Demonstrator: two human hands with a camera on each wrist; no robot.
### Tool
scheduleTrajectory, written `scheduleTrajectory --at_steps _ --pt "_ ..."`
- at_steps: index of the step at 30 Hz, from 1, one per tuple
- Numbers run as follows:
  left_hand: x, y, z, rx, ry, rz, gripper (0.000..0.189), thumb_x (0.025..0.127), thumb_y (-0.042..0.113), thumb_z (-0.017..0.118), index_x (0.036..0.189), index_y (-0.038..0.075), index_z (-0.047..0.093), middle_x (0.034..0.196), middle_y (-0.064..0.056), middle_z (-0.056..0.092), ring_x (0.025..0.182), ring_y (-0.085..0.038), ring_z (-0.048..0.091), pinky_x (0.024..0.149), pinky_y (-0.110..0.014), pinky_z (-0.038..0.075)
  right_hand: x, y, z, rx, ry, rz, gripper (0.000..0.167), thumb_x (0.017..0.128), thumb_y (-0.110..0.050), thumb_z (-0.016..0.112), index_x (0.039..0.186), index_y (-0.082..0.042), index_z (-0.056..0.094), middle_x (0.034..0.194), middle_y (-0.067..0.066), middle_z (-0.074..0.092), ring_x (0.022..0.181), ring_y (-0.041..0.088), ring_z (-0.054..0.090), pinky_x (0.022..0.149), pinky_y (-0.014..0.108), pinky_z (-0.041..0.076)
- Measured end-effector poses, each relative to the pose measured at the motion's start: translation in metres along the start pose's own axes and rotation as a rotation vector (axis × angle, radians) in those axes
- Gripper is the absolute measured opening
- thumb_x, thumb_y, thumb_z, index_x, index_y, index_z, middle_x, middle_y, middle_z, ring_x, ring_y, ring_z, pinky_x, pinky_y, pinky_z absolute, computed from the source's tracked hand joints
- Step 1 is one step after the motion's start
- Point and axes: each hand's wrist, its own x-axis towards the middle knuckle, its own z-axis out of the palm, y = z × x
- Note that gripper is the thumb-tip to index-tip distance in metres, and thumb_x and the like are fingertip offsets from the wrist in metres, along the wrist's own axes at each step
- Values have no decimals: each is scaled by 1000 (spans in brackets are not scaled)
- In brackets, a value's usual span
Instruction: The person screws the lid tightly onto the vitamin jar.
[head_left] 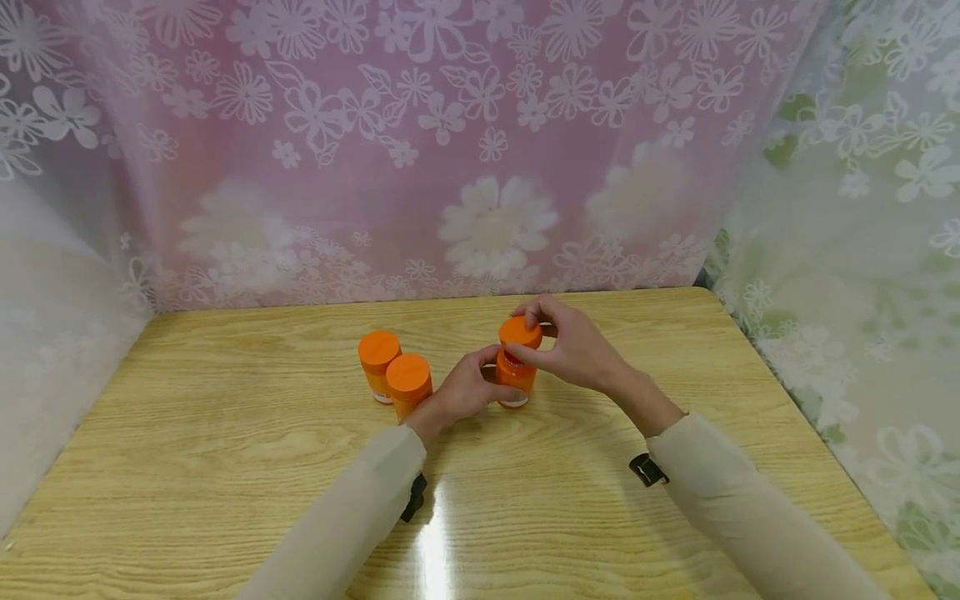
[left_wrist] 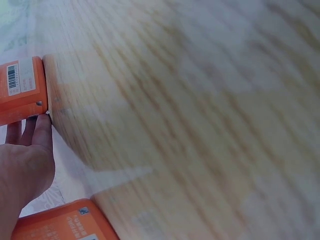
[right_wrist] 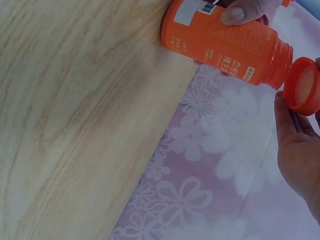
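An orange pill bottle (head_left: 514,379) stands on the table, gripped around its body by my left hand (head_left: 467,388). My right hand (head_left: 577,343) pinches its orange screw cap (head_left: 521,332) between thumb and fingers. In the right wrist view the cap (right_wrist: 304,87) is off and tilted, its pale inner side showing right beside the bottle's open mouth. White print and a barcode label mark the orange bottle (right_wrist: 225,45) there. The left wrist view catches only the fingers of the left hand (left_wrist: 27,167) at the base of the bottle (left_wrist: 22,90).
Two more capped orange bottles stand close together left of my left hand, one farther back (head_left: 377,371) and one nearer (head_left: 409,387) by the left wrist. The wood-grain table (head_left: 225,467) ends at a pink floral curtain (head_left: 360,192) behind, with pale floral sheets either side.
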Motion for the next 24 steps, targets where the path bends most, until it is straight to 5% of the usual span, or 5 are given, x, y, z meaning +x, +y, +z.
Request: scheduleTrajectory --at_steps 7,24 --pt "-1 0 0 -13 -5 11 53 82 13 77 130 18 55 120 1 60 108 -16 59 91 -33 48 -9 -27 -2 14 -10 -18 29 84 -4 71 88 2 44 114 15 55 103 27 55 91 42 47" --pt "-1 0 0 -32 -12 8 50 83 12 76 128 16 56 119 0 60 106 -17 60 89 -32 50 -13 -16 2 31 -26 -46 27 85 -3 71 91 4 46 113 17 54 103 27 54 91 40 48"
